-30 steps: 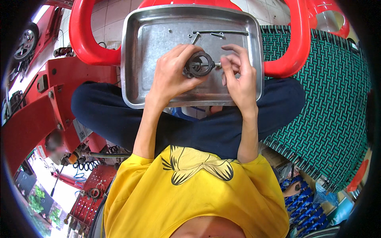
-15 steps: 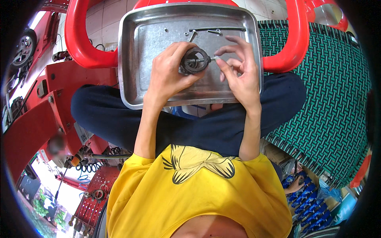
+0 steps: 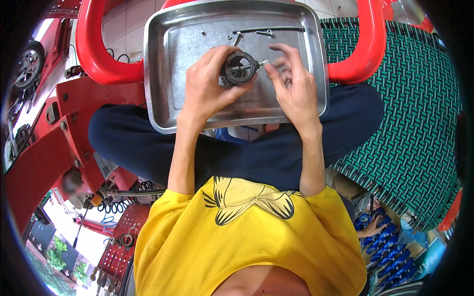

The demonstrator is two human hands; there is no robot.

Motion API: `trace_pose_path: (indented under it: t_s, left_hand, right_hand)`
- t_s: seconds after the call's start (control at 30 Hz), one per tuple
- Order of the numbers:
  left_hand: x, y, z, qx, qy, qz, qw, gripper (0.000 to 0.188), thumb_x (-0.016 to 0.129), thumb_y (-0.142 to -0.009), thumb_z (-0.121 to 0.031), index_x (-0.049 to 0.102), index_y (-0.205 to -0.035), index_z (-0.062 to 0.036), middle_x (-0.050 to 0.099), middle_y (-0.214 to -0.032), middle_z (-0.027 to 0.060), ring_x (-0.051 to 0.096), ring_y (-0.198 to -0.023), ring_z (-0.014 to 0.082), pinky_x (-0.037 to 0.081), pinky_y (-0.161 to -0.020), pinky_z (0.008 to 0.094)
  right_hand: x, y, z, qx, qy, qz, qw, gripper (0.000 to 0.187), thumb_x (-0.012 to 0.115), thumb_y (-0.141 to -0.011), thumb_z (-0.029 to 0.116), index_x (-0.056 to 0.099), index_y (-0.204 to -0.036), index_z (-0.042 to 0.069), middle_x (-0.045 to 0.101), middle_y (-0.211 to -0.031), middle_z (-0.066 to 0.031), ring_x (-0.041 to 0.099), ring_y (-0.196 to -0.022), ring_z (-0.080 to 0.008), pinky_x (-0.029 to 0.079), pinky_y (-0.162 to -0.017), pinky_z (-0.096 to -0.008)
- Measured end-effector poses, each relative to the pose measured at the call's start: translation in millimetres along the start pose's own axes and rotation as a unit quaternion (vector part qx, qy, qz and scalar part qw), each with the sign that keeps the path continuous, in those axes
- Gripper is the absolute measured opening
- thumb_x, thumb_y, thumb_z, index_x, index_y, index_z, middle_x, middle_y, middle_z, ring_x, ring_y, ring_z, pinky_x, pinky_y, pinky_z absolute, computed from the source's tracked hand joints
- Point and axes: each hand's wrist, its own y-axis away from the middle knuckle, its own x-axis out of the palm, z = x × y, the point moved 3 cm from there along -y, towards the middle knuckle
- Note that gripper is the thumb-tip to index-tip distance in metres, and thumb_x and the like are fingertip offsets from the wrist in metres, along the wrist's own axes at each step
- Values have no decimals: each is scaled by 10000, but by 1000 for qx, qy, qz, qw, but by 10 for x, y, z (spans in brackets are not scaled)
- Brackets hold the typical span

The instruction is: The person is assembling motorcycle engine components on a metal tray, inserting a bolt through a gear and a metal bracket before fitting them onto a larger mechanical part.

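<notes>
My left hand (image 3: 203, 81) is wrapped round a dark, hollow cylindrical metal part (image 3: 227, 75), held above the metal tray (image 3: 170, 91) with its round opening facing up. A silver bolt (image 3: 262, 63) goes through the part's side wall, its shank showing inside the opening and its head sticking out to the right. Beside that head is my right hand (image 3: 298, 98), thumb tip at or almost touching it, the other fingers spread and curved. Farther back in the tray lie a long black rod (image 3: 281, 29), two loose bolts (image 3: 265, 34) and a nut (image 3: 228, 37).
Red plastic chair arms (image 3: 94, 54) flank the tray, whose near edge is over my crossed legs (image 3: 143, 140). A green-and-black woven surface (image 3: 405, 118) spreads to the right. Red machinery (image 3: 89, 106) stands at left. Another person's hand (image 3: 373, 228) shows at lower right, by blue packages.
The view has shifted a little. The cylindrical part has tilted slightly in my left hand, and more of the bolt head shows beside my right thumb. At lower right, the other person's hand has moved.
</notes>
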Motion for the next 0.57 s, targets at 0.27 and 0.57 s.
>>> trace_pose_path:
  t_s: [0.27,0.57]
  left_hand:
    - [-21,-27,-51,11,-8,33,999,478,927,-737,-184,708,-1137,-39,759,-1016,122,759,-939,252,588,-837,363]
    - [-21,-25,-49,1,-11,37,999,512,932,-731,-214,707,-1164,-56,760,-1039,122,759,-970,273,591,-861,377]
  right_hand:
    - [15,-5,-12,15,-61,2,998,364,690,-1032,135,563,-1362,48,710,-1014,-68,596,-635,-59,445,-604,-224]
    - [-42,-28,46,81,-9,57,995,357,727,-1003,207,604,-1316,88,748,-1028,-103,657,-653,-195,545,-630,-386]
